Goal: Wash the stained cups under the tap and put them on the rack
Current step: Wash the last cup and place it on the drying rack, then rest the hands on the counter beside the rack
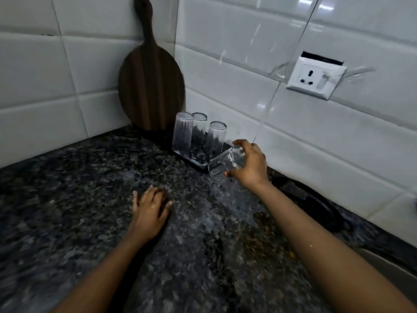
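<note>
My right hand [250, 164] grips a clear glass cup [222, 164], tilted with its mouth pointing down and to the left, just beside the front right end of a dark rack [198, 161]. Three clear glass cups stand upside down on that rack: one at the left [182, 132], one behind it [199, 127], one to the right [216, 137]. My left hand [150, 205] rests palm down on the dark granite counter [90, 199], holding nothing, its fingers loosely bent.
A round dark wooden board [150, 86] leans in the tiled corner behind the rack. A white wall socket [316, 77] sits on the right wall. A black pan-like object [316, 206] lies along the right wall. Wet brownish patches [266, 224] show on the counter.
</note>
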Tool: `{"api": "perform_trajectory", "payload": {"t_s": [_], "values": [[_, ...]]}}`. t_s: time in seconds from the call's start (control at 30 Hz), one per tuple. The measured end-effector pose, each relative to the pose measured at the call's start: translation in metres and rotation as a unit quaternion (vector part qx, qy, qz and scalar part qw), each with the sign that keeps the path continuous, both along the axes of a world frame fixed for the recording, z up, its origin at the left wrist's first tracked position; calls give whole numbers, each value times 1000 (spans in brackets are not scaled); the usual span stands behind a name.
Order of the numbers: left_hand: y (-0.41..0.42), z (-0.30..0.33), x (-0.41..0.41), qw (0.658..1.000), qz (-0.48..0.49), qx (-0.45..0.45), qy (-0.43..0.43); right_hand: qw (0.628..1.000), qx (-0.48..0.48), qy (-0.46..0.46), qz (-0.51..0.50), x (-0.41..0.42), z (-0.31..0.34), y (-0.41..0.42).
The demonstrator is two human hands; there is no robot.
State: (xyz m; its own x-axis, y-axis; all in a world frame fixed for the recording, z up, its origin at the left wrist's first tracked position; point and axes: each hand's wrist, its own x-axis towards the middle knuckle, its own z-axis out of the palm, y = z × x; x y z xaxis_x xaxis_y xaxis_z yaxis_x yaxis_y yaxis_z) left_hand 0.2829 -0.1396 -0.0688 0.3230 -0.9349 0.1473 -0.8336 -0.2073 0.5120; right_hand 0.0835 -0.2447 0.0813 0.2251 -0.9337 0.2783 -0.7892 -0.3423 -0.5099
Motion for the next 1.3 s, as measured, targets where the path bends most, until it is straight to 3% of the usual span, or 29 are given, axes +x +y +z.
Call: {"api": "perform_trajectory", "payload": {"t_s": [0.47, 0.8, 1.03, 1.2, 1.3], "values": [[-10, -13, 2, 1000, -9, 1, 2, 991, 15, 129, -13, 88, -27, -105], [-8, -10, 0, 1000, -7, -4, -21, 996, 25, 85, -18, 100, -41, -122], [-8, -9, -1, 999, -4, 6, -34, 1000, 6, -6, -11, 80, -61, -74], [-4, -2, -6, 997, -31, -66, -20, 987, 81, 107, 86, 43, -130, 21], [5, -1, -26, 987, -10, -133, 87, 969, 104, 201, 102, 29, -153, 46]]}}
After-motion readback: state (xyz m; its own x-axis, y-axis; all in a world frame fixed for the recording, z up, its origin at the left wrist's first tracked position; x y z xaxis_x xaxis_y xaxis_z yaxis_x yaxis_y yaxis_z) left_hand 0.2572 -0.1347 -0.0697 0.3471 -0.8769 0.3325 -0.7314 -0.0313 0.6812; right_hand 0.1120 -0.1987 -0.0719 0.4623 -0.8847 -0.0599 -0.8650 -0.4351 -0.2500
